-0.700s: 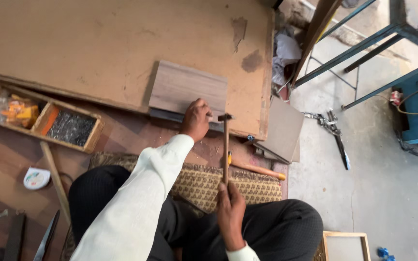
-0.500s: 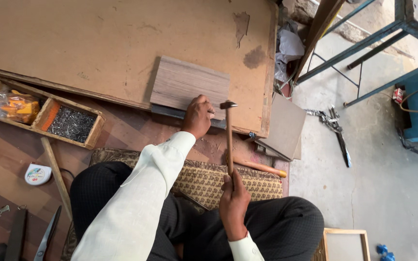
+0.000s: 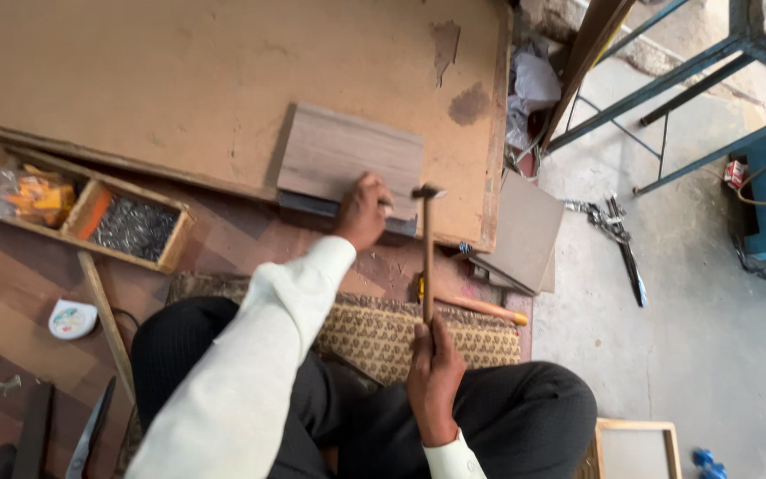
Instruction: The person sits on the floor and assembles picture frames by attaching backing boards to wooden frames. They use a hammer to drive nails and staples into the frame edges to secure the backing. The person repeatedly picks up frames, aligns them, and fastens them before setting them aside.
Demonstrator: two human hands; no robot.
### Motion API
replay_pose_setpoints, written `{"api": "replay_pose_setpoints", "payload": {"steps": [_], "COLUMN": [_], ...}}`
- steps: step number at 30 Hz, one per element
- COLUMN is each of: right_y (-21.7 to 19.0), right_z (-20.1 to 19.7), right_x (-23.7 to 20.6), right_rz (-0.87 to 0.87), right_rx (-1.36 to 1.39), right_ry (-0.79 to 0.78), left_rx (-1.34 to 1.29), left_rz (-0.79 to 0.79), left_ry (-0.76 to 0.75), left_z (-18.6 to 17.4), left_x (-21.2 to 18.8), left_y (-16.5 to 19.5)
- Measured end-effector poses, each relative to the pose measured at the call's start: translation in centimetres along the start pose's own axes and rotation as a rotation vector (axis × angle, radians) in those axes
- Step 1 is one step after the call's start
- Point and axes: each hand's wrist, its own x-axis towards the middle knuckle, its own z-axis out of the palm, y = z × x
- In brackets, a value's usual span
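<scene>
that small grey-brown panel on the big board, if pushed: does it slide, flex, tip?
The small panel lies flat on the big board, so it probably slides rather than tips. It looks like stiff laminate, so flex is unlikely. The left hand presses its near edge beside the hammer, which suggests it would otherwise shift.

Even, soft daylight over a workshop floor, seen from above.
No glare; shadows faint and short. Slight blur throughout, lines bend a little near the frame's far right edge.
</scene>
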Motion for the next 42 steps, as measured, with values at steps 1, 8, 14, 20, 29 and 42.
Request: {"api": "replay_pose_setpoints", "payload": {"steps": [1,8,14,20,29,42], "right_y": [-0.1,-0.6,-0.6,-0.9,-2.8,-0.2], "right_z": [-0.6,-0.3,-0.2,-0.1,-1.4,0.0], "right_x": [-0.3,1.0,1.0,0.2,0.8,1.0], "right_rz": [-0.005,-0.092,0.044,-0.420,-0.222,-0.146], "right_rx": [-0.001,0.019,-0.134,-0.078,-0.068,-0.429], "right_ry": [0.008,0.032,-0.074,0.171,0.100,-0.076], "left_rx": [0.011,0.039,0.034,0.012,0.039,0.073], "left_rz": [0.038,0.092,0.134,0.084,0.118,0.112], "left_ry": [0.046,0.195,0.209,0.155,0.171,0.154], "left_z": [0.1,-0.4,-0.3,-0.7,-0.6,-0.9], "left_x": [-0.2,0.8,0.3,-0.3,-0.4,-0.5], "left_y": [-0.4,-1.2,-0.7,-0.2,-0.2,0.2]}}
